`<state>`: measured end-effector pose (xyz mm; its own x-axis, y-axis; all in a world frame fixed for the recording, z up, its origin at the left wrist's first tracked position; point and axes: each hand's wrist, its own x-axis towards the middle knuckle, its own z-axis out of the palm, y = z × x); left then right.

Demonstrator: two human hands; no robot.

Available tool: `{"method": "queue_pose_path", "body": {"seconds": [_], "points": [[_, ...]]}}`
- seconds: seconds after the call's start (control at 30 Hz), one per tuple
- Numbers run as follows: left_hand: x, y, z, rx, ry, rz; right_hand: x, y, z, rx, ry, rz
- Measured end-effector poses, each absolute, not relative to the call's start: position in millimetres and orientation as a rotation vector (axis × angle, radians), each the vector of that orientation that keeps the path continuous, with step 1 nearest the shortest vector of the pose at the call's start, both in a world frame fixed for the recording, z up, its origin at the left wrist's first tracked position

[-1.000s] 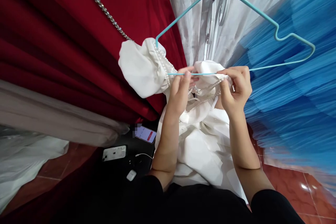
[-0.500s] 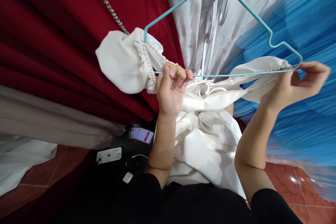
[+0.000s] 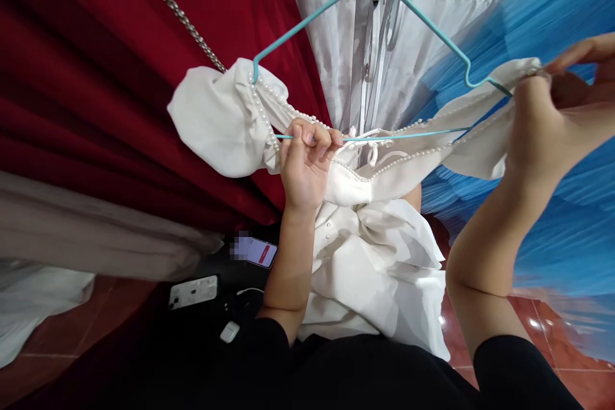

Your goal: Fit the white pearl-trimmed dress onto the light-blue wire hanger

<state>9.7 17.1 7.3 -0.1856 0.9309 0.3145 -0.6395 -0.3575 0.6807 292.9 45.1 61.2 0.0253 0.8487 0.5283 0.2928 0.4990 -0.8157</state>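
A white dress [image 3: 365, 262] with pearl trim along its neckline drapes in front of me, over my lap. Its left puffed sleeve [image 3: 206, 122] sits on one end of a light blue hanger [image 3: 314, 20]. Wrapped around the hanger's bottom bar, near the neckline, are the fingers of my left hand [image 3: 305, 160]. My right hand [image 3: 562, 102] pinches the pearl-edged top of the other sleeve [image 3: 485, 147] and holds it stretched to the right. That sleeve now covers the hanger's right end. White ties [image 3: 372, 150] lie at the middle of the neckline.
Red fabric [image 3: 230, 0] hangs at left with a beaded chain [image 3: 175, 9]. Blue tulle [image 3: 552, 218] fills the right, and white fabric [image 3: 321, 32] hangs behind. Two phones, one white-backed [image 3: 193, 292] and one with a lit screen [image 3: 257, 251], and a small white case [image 3: 229, 332] lie on a black surface.
My right hand has moved right and up, pulling the sleeve's edge outward over the hanger's right end. My left hand keeps its hold on the bar. The view has shifted slightly.
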Motion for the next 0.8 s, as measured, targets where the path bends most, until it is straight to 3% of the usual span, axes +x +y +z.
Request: {"method": "queue_pose_path", "body": {"seconds": [0.27,0.37,0.6,0.8], "points": [[22.4,15.7,2.4,0.828,0.512,1.813,211.8,17.7,72.7,-0.883,-1.469,0.266],[19.5,18.1,1.8,0.865,0.5,1.833,197.6,7.6,68.7,-0.942,-1.463,0.31],[14.8,20.6,2.4,0.859,0.542,1.794,221.7,27.0,46.0,-1.003,-1.251,0.177],[21.8,19.6,1.1,0.864,0.516,1.87,233.9,52.5,38.3,-1.122,-1.349,0.274]]}}
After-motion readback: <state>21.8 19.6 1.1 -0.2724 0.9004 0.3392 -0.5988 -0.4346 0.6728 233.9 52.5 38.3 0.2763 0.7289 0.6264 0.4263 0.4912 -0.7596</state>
